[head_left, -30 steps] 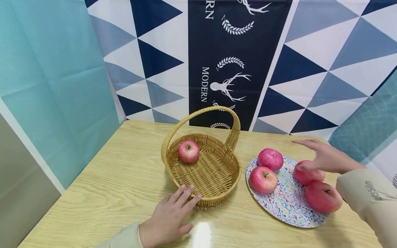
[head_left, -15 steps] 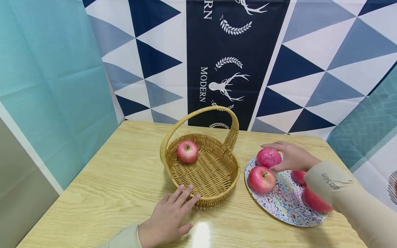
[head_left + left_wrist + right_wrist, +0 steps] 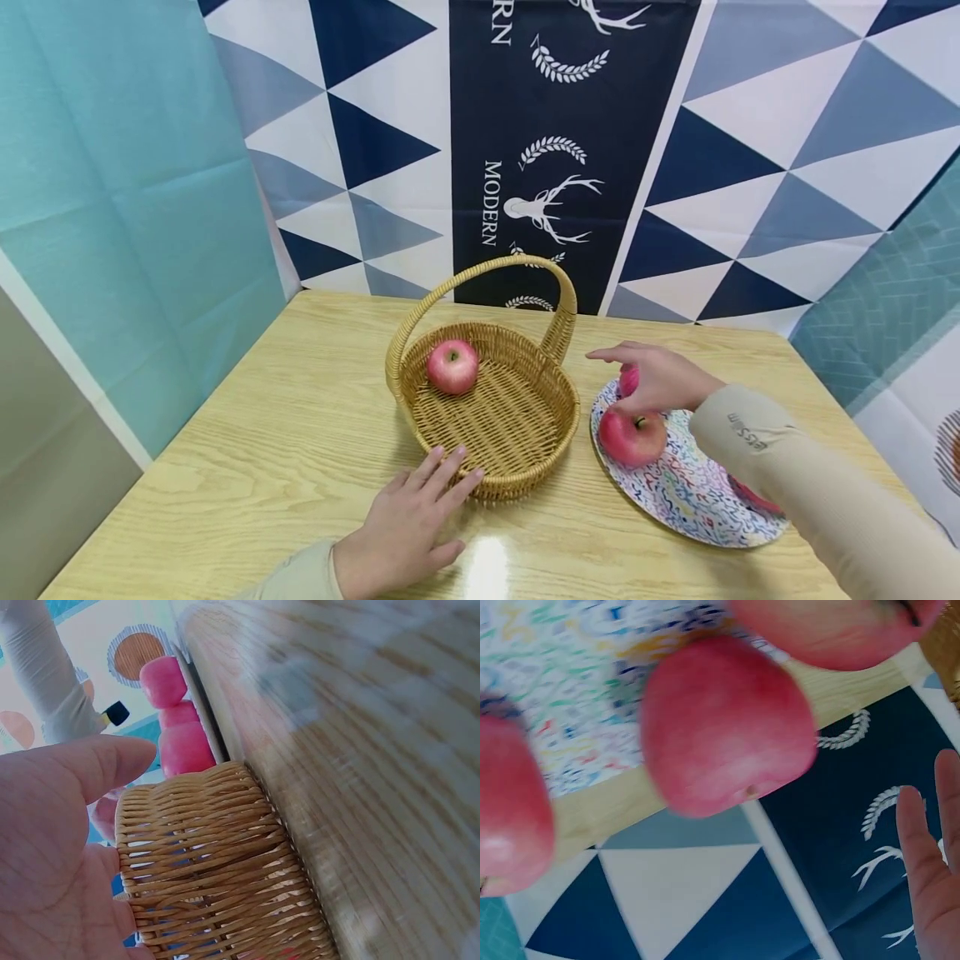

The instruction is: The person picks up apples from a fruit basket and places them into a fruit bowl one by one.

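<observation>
My left hand lies with straight, spread fingers at the near rim of a round wicker basket. The left wrist view has its thumb and palm beside the woven wall. One red apple sits inside the basket, at the left. My right hand hovers over a patterned plate, fingers extended and thumb apart, with nothing in its grasp. Beneath it the back apple is mostly covered, and the front-left apple sits right by the thumb. The right wrist view gives the back apple whole, fingers off to its right.
The round plate carries more apples at its right, largely behind my right sleeve; an apple's edge peeks out. The basket's tall arched handle rises above the rim. A patterned cloth hangs behind the wooden table.
My right hand has moved left across the plate, from above the right-hand apples to above the left-hand ones. The left hand has stayed at the basket, and the apples lie where they were.
</observation>
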Tool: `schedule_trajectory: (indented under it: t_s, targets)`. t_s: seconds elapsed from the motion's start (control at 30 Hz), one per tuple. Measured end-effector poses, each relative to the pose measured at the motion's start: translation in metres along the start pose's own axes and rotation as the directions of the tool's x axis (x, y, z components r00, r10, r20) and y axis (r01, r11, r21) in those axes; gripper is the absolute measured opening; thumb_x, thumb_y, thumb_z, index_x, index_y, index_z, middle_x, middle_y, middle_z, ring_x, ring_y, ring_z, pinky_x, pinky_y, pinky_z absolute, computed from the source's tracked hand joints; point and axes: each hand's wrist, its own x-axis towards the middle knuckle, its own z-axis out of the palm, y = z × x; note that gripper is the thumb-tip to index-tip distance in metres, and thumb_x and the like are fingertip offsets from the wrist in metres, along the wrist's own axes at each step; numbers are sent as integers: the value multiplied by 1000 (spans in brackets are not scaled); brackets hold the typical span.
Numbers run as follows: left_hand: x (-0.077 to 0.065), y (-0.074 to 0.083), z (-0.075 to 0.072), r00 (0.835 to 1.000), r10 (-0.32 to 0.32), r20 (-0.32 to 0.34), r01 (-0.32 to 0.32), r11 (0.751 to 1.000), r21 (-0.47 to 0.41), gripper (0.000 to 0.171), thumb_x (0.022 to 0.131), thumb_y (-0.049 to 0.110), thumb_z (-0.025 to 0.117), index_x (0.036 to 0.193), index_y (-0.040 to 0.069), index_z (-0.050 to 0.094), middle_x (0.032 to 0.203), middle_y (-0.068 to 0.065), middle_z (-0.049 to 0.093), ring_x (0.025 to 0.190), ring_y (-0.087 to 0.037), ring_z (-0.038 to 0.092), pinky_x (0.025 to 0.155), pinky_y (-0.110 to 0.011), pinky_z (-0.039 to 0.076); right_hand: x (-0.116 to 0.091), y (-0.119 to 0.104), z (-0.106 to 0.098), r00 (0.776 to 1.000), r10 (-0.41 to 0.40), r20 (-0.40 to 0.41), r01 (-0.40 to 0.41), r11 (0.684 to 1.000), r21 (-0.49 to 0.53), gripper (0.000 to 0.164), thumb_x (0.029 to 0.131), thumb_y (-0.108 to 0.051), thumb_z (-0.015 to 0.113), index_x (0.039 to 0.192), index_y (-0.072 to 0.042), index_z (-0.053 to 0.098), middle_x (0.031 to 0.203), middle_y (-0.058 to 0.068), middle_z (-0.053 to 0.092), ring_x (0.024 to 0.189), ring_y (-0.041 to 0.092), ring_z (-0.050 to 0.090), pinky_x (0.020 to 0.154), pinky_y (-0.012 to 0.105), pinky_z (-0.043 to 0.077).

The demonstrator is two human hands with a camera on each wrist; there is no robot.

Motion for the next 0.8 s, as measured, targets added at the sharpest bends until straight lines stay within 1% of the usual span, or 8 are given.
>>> schedule_trajectory:
  t_s: [0.07, 0.17, 0.23, 0.3, 0.4, 0.57, 0.67, 0.8]
  targets:
    - [0, 0, 0, 1000, -3, -6, 3, 1000, 2, 78, 82, 50, 68, 147, 18, 39, 151, -10, 36, 135, -30, 38, 84, -46, 51, 6, -5, 1, 1000, -7, 18, 7, 1000, -3, 70, 73, -34, 80, 135, -13, 55, 124, 16, 59, 105, 33, 58, 81, 49, 51]
    - [0, 0, 0, 1000, -3, -18, 3, 1000, 13, 77, 82, 51, 68, 147, 19, 40, 151, -10, 36, 134, -29, 39, 82, -45, 52, 15, -11, 4, 999, -24, 34, 24, 1000, 18, 71, 73, -31, 81, 136, -12, 54, 120, 13, 60, 95, 26, 59, 75, 40, 51]
    - [0, 0, 0, 1000, 0, -21, 1, 1000, 16, 77, 82, 51, 67, 146, 19, 40, 150, -10, 37, 134, -29, 39, 81, -44, 52, 19, -14, 6, 998, -47, 32, 47, 999, 22, 71, 72, -27, 81, 136, -12, 54, 121, 12, 60, 93, 25, 59, 73, 36, 49]
    - [0, 0, 0, 1000, 0, -15, 0, 1000, 16, 76, 82, 51, 67, 146, 18, 41, 150, -11, 37, 134, -29, 39, 81, -44, 52, 23, -17, 7, 996, -82, 33, 81, 996, 22, 70, 72, -25, 81, 135, -10, 55, 122, 13, 60, 92, 25, 59, 72, 35, 49]
    - [0, 0, -1, 1000, 2, -5, -2, 1000, 4, 75, 83, 50, 67, 145, 17, 42, 150, -12, 37, 134, -30, 40, 81, -43, 52, 28, -21, 9, 991, -128, 38, 127, 992, 15, 68, 73, -25, 80, 134, -9, 56, 124, 14, 60, 90, 26, 60, 72, 36, 48]
    - [0, 0, -2, 1000, -1, 6, 2, 1000, -10, 75, 83, 50, 67, 146, 17, 41, 150, -12, 37, 134, -31, 39, 82, -44, 52, 40, -30, 9, 983, -167, 71, 166, 986, 19, 68, 73, -26, 80, 134, -7, 56, 127, 14, 59, 90, 27, 61, 72, 35, 49]
    - [0, 0, -3, 1000, -4, 11, 4, 1000, -14, 75, 83, 50, 67, 146, 17, 41, 150, -12, 36, 134, -31, 39, 82, -44, 52, 49, -37, 11, 979, -177, 101, 178, 984, -4, 70, 72, -28, 80, 135, -10, 55, 128, 15, 58, 89, 25, 61, 71, 36, 49]
    - [0, 0, -3, 1000, -3, 14, 3, 1000, -9, 76, 83, 50, 67, 146, 17, 40, 150, -12, 36, 134, -30, 39, 82, -44, 52, 59, -46, 13, 975, -172, 142, 185, 979, -88, 73, 70, -34, 78, 136, -17, 54, 124, 15, 59, 83, 21, 61, 69, 37, 50]
